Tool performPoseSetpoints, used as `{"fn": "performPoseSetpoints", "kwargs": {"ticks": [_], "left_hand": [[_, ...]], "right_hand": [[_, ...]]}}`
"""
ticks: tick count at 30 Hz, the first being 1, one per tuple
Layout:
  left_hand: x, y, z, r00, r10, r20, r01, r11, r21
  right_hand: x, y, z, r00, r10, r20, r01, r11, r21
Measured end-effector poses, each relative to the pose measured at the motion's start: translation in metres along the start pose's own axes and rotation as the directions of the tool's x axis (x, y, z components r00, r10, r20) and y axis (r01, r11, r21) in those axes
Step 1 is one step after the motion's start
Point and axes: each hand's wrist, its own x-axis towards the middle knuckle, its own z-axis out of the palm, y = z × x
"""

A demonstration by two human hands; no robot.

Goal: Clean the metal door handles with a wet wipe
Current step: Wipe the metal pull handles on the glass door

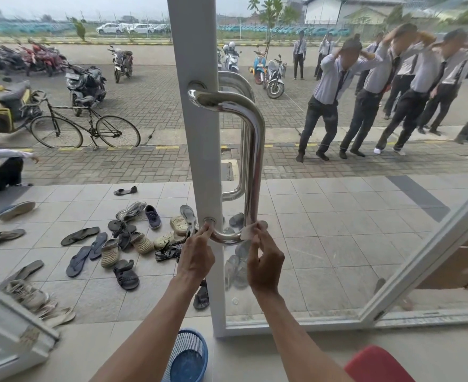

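Note:
A polished metal pull handle (255, 150) is fixed to the white frame (197, 150) of a glass door, with a second handle (239, 86) behind the glass. My left hand (197, 257) grips the lower bend of the near handle beside its mounting. My right hand (264, 260) pinches a small white wet wipe (248, 232) against the handle's lower curve, where the bar turns upward.
A blue mesh basket (187, 357) stands on the floor below my arms and something red (378, 365) lies at the lower right. Several sandals and shoes (133, 238) lie outside. Several people stand beyond the glass at right; motorbikes and a bicycle (85, 128) are parked at left.

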Motion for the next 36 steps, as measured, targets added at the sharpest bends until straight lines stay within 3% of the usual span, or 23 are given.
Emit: {"fn": "performPoseSetpoints", "kwargs": {"ticks": [3, 5, 10, 15, 20, 24, 27, 32, 36], "left_hand": [[0.0, -0.001, -0.001, 1.0, 0.0, 0.014, 0.0, 1.0, 0.0], [0.0, -0.001, -0.002, 1.0, -0.004, 0.021, 0.004, 1.0, -0.002], [-0.001, -0.001, -0.002, 1.0, -0.001, 0.026, 0.001, 1.0, -0.005], [-0.004, 0.001, -0.001, 1.0, 0.005, 0.007, -0.005, 1.0, 0.0], [-0.006, 0.008, -0.004, 0.999, 0.04, 0.015, -0.041, 0.998, 0.055], [-0.008, 0.009, -0.001, 0.998, 0.058, 0.037, -0.062, 0.992, 0.11], [-0.006, 0.009, 0.002, 0.998, 0.053, 0.043, -0.058, 0.992, 0.108], [-0.002, 0.006, -0.002, 0.993, 0.102, 0.063, -0.107, 0.99, 0.092], [0.001, 0.005, -0.007, 0.989, 0.129, 0.074, -0.134, 0.988, 0.07]], "right_hand": [[-0.019, 0.011, 0.001, 0.954, -0.157, 0.256, 0.213, 0.954, -0.209], [-0.023, 0.019, -0.005, 0.897, -0.201, 0.393, 0.356, 0.857, -0.373], [0.002, 0.02, -0.019, 0.746, -0.293, 0.598, 0.647, 0.529, -0.549], [0.021, 0.013, -0.013, 0.598, -0.296, 0.745, 0.8, 0.16, -0.578], [0.028, -0.005, -0.015, 0.478, -0.212, 0.853, 0.865, -0.058, -0.499], [0.075, -0.03, -0.018, 0.527, -0.27, 0.806, 0.79, -0.194, -0.582], [0.079, -0.036, -0.019, 0.563, -0.276, 0.779, 0.754, -0.213, -0.621], [0.035, -0.028, -0.022, 0.459, -0.04, 0.887, 0.827, -0.346, -0.444], [0.064, -0.053, -0.021, 0.44, -0.03, 0.898, 0.8, -0.442, -0.407]]}}
